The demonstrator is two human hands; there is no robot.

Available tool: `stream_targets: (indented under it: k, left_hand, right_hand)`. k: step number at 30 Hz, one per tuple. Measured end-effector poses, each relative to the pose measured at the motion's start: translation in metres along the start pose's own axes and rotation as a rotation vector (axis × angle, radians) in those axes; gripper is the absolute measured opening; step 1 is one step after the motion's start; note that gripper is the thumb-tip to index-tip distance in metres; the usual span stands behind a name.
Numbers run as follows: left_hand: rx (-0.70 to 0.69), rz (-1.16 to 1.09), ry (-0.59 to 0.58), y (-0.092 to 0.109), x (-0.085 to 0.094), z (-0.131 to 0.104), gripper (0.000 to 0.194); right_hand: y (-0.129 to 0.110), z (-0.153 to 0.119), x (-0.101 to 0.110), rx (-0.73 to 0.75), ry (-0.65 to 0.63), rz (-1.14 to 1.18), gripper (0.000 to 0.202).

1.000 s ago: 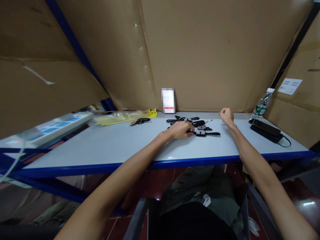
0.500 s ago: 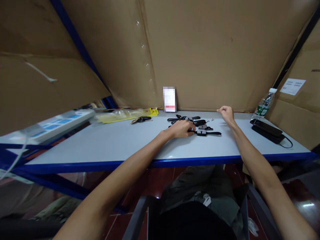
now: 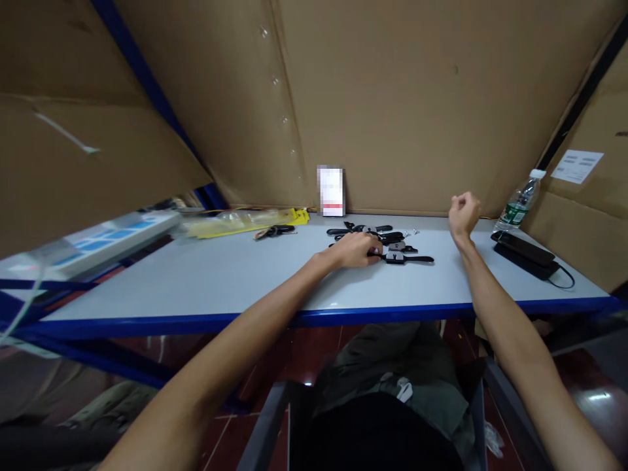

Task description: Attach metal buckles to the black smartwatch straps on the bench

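My left hand [image 3: 357, 250] is closed around the left handle of a black spokeshave [image 3: 396, 258], which lies near the front of the white table. The grey blade plate and right handle of this tool stick out beyond my fingers. Behind it lie a small grey-and-black metal piece [image 3: 397, 246] and more black spokeshaves [image 3: 367, 229], partly covered by my hand. Two small silvery parts [image 3: 415, 231], like screws, rest to their right. Raised over the table's right side, my right hand [image 3: 464, 214] is curled closed; whether anything is inside the fingers cannot be made out.
Left of the tools are yellow-backed clear packaging [image 3: 240, 222] and a small dark tool [image 3: 275, 231]. A screen-like white panel [image 3: 332, 190] leans on the cardboard wall. On the right stand a water bottle [image 3: 518, 206] and a black case [image 3: 524, 254]. A white power strip [image 3: 118, 239] lies left.
My right hand has moved right and up, away from the small silvery parts, its fingers turning upward. My left hand stays on the spokeshave. The view has shifted slightly.
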State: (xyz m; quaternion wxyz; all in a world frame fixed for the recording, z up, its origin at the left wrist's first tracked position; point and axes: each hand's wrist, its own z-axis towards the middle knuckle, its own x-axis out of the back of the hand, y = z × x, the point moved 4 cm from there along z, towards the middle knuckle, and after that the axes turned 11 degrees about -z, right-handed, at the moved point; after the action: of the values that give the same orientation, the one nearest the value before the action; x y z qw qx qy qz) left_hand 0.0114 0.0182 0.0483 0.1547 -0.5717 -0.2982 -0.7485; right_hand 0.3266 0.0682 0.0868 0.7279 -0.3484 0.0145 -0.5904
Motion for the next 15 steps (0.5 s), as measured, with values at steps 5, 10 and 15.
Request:
stream_targets:
  k: [5, 10, 15]
  left_hand:
    - [-0.013, -0.013, 0.004, 0.004, 0.002, -0.001, 0.029]
    - [0.005, -0.017, 0.004, 0.006, 0.004, -0.002, 0.03]
    - [-0.019, -0.005, 0.013, 0.001, 0.0, -0.001, 0.031]
  right_hand:
    - [0.003, 0.01, 0.022, 0.084, 0.204, -0.074, 0.024]
    - [0.002, 0.004, -0.008, 0.105, -0.147, 0.066, 0.024]
    - [0.004, 0.002, 0.006, 0.004, 0.064, -0.02, 0.016]
